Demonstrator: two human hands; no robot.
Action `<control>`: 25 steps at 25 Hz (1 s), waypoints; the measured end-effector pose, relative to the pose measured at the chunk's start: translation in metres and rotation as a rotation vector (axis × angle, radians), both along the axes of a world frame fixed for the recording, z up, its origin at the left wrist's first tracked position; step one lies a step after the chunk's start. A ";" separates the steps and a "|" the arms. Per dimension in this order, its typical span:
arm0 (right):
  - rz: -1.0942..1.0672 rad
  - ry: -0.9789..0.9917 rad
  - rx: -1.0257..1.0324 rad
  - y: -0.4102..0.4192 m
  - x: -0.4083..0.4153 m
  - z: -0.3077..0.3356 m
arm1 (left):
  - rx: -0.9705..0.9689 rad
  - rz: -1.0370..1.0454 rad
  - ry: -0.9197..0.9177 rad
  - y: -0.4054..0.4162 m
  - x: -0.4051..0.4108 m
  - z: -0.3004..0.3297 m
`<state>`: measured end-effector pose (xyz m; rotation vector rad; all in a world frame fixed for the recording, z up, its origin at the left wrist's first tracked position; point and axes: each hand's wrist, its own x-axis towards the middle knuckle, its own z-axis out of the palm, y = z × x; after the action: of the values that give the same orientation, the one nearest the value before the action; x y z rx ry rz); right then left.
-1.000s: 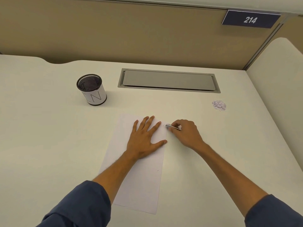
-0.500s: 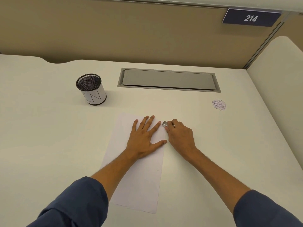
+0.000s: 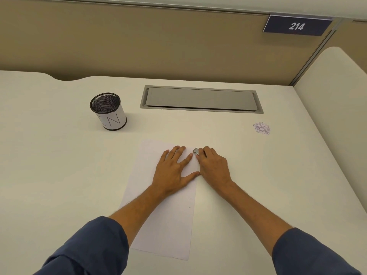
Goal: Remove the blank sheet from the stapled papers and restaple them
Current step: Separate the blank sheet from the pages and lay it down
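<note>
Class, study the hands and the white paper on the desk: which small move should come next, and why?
Probably work the small metal tool in the right hand under the staple at the top right corner of the white paper sheets. The left hand pins them flat, and the tool's tip sits at that corner.

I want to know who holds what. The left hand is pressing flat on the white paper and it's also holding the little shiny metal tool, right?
Not quite. In the head view the left hand presses flat on the white paper, but the right hand holds the small shiny metal tool at the paper's top right corner.
</note>
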<state>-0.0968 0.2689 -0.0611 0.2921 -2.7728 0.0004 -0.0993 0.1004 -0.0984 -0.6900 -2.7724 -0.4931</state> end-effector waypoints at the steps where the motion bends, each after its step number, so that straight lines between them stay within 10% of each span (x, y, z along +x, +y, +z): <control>1: -0.011 -0.031 -0.033 -0.001 -0.001 0.002 | 0.000 0.000 0.002 0.000 0.000 0.000; 20: -0.449 -0.770 -1.192 0.021 -0.037 0.031 | -0.024 0.024 -0.039 -0.002 0.000 0.000; 25: -0.283 -0.541 -0.949 0.025 -0.014 0.022 | -0.019 0.022 -0.027 -0.002 0.000 0.001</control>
<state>-0.1110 0.2935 -0.0390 -0.4019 -2.8871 1.4450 -0.0998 0.0985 -0.0975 -0.6615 -2.8100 -0.4756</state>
